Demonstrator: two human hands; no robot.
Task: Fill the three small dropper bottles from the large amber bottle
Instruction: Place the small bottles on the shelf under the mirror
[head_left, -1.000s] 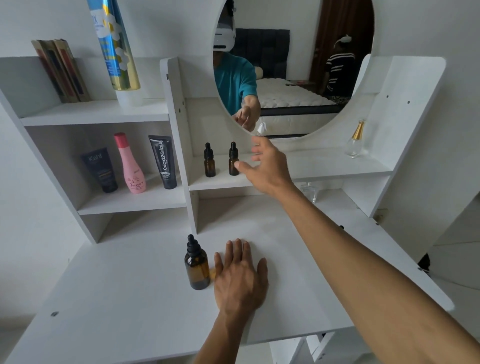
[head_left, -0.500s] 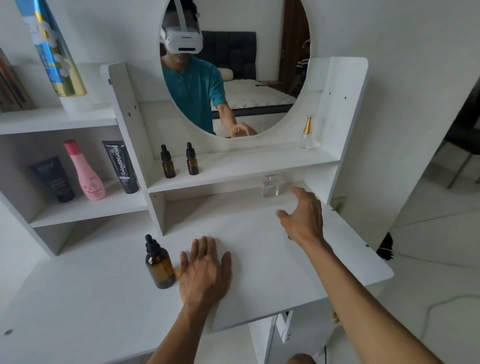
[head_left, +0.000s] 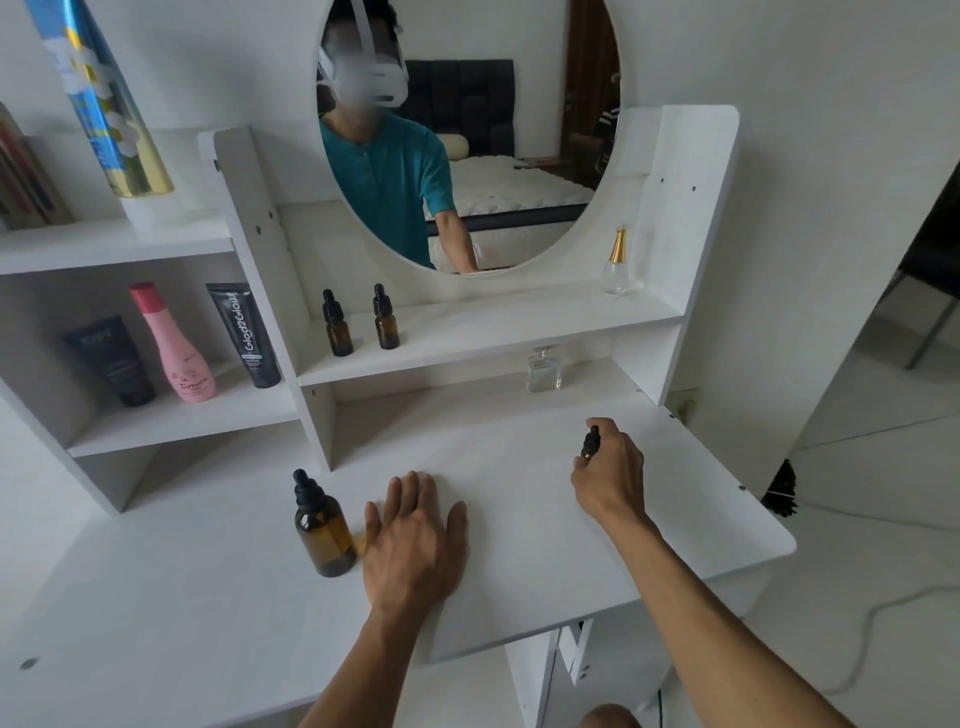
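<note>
Left hand lying flat, fingers spread, on desk, holding nothing, just beside big amber bottle. Right hand curling round third dropper at desk's right; you're gripping it low, cap poking out. Bring it near big bottle, keeping it upright. Two droppers waiting on shelf beyond.

my left hand lies on the desk, just right of the large bottle; my right hand holds a small bottle farther right; two small bottles stand on the shelf behind.
</note>
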